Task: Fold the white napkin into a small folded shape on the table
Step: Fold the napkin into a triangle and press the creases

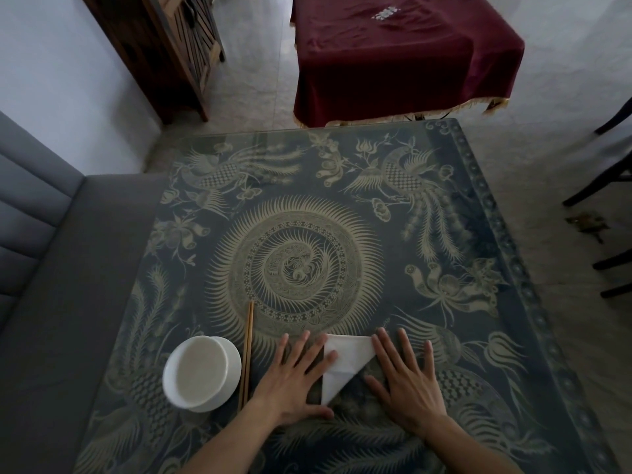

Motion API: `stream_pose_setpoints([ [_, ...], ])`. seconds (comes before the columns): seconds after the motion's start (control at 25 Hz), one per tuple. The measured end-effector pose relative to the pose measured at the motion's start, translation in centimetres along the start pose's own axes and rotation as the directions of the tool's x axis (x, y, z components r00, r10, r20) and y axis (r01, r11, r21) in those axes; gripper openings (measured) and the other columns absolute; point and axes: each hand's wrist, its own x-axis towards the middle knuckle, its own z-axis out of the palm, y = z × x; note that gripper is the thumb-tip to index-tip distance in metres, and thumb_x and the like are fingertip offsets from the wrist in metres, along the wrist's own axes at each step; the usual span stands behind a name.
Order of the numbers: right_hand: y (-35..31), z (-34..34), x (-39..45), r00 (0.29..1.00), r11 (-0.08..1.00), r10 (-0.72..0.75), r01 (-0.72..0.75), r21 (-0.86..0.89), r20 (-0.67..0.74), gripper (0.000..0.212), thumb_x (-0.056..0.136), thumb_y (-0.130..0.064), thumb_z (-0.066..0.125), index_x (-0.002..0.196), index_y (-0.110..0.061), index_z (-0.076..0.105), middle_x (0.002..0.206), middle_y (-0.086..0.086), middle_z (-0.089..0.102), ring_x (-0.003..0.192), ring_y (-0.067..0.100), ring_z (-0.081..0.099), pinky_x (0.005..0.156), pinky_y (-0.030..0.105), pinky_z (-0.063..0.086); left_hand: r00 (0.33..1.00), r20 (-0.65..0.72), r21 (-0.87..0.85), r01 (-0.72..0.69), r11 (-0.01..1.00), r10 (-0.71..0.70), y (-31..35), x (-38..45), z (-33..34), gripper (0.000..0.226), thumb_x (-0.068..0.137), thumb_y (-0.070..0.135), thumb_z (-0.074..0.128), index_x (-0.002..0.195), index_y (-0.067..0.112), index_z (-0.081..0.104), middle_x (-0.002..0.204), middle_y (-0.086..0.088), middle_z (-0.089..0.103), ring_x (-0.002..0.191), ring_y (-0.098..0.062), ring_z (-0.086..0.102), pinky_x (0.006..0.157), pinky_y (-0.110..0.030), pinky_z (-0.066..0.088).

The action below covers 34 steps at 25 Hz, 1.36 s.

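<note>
So the white cloth napkin [345,359] is already down to a flat triangle, sitting right between the two hands on the dark glass-topped table with the pale phoenix pattern [307,213]. Left hand [294,378] is flat, fingers spread, nothing gripped, and one fingertip looks like it's resting on the napkin's left edge. Right hand [407,381] is also flat and splayed, its index finger just beside the napkin's upper right corner; can't quite tell if it's actually touching.

My guess is this is the press-and-crease bit before the next fold. What I'd do: keep that left fingertip pinning the edge so the layers don't slide on the slick glass, then run the right fingers along the slanted edge to sharpen it. Line up corners before pressing, not after.

The white round ceramic bowl [201,372] and the pair of brown wooden chopsticks [247,354] sit just beyond the left hand's little finger, so watch the elbow.
</note>
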Motion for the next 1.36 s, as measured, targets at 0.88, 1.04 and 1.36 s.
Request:
stream_pose_setpoints([
  [0.88, 0.1, -0.1, -0.3, 0.999, 1.0, 0.019, -0.02, 0.013, 0.028, 0.071, 0.097, -0.057, 0.022, 0.151, -0.011, 0.024, 0.16, 0.003, 0.019, 0.148, 0.021, 0.002, 0.114, 0.05, 0.011, 0.996, -0.043, -0.143, 0.073, 0.987, -0.08, 3.3, 1.8, -0.1, 0.077, 0.099, 0.065, 0.009, 0.147, 0.019, -0.028, 0.153, 0.004, -0.04, 0.14, -0.01, -0.034, 0.114, -0.048, -0.019],
  [1.04, 1.1, -0.8, -0.7, 0.998, 0.998, 0.058, -0.059, 0.009, 0.034, 0.071, 0.097, -0.056, 0.022, 0.151, -0.011, 0.023, 0.16, 0.004, 0.016, 0.148, 0.024, 0.002, 0.113, 0.056, 0.011, 0.995, -0.071, -0.16, 0.063, 0.985, -0.075, 3.3, 1.6, -0.2, 0.078, 0.1, 0.065, 0.013, 0.152, 0.016, -0.018, 0.16, -0.001, -0.025, 0.143, -0.011, -0.028, 0.114, -0.051, -0.011],
  [1.36, -3.7, -1.9, 2.3, 0.959, 0.961, -0.277, 0.275, 0.034, 0.063, 0.06, 0.101, -0.038, 0.024, 0.153, -0.011, 0.009, 0.161, 0.006, 0.006, 0.146, 0.022, -0.005, 0.113, 0.041, -0.002, 0.982, -0.044, -0.187, 0.171, 0.967, -0.182, 3.6, 1.9, -0.6, 0.078, 0.096, 0.067, -0.002, 0.153, 0.016, -0.017, 0.159, 0.004, -0.026, 0.141, -0.008, -0.031, 0.116, -0.047, -0.013],
])
